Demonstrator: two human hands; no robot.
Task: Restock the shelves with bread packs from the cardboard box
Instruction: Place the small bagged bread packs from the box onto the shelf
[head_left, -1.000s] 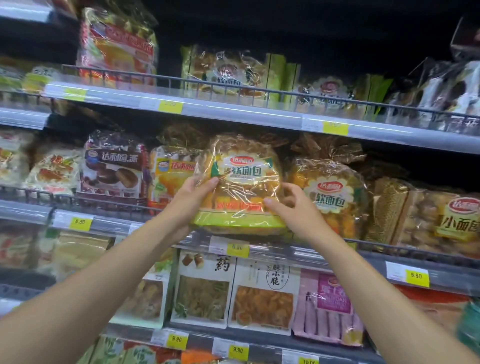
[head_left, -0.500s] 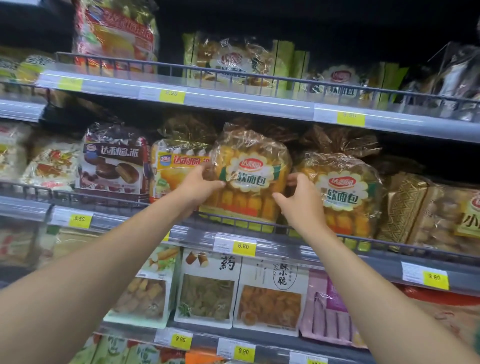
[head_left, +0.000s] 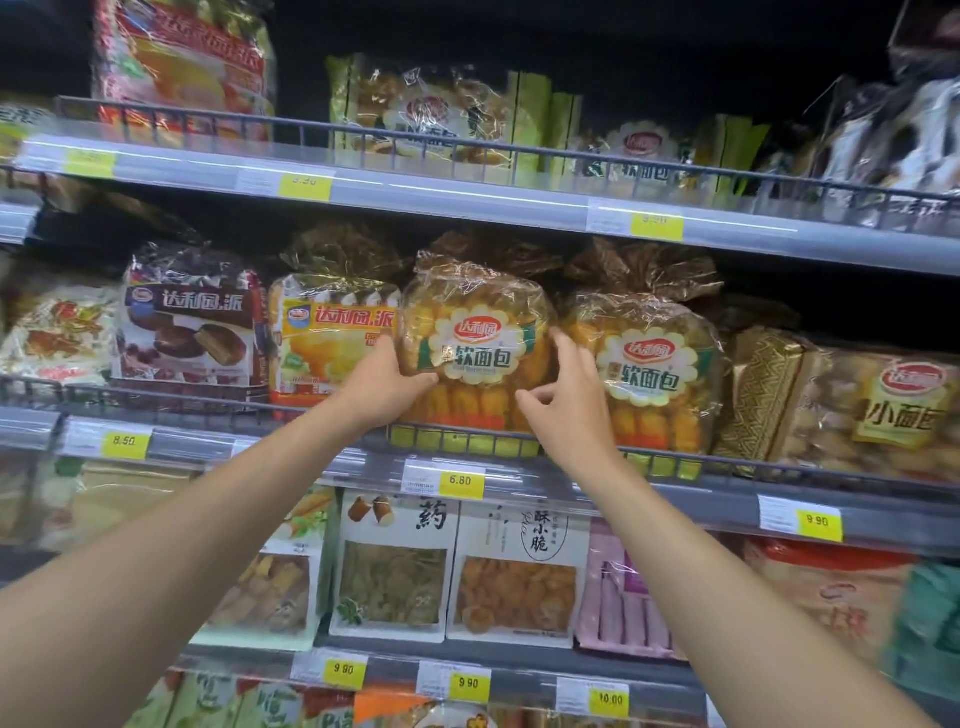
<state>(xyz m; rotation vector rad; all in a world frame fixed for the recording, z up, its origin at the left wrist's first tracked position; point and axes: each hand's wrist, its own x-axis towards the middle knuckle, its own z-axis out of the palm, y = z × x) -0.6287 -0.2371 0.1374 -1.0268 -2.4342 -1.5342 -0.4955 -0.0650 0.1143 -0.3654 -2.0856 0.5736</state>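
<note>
Both arms reach up and forward to the middle shelf (head_left: 519, 470). The left hand (head_left: 387, 387) lies against the lower left edge of the bread pack (head_left: 475, 343), thumb across its front. The right hand (head_left: 569, 402) is open, fingers spread, just beside the pack's right edge. Half a second ago both hands gripped it; it now stands upright behind the wire rail (head_left: 467, 434), beside a matching pack (head_left: 649, 364).
</note>
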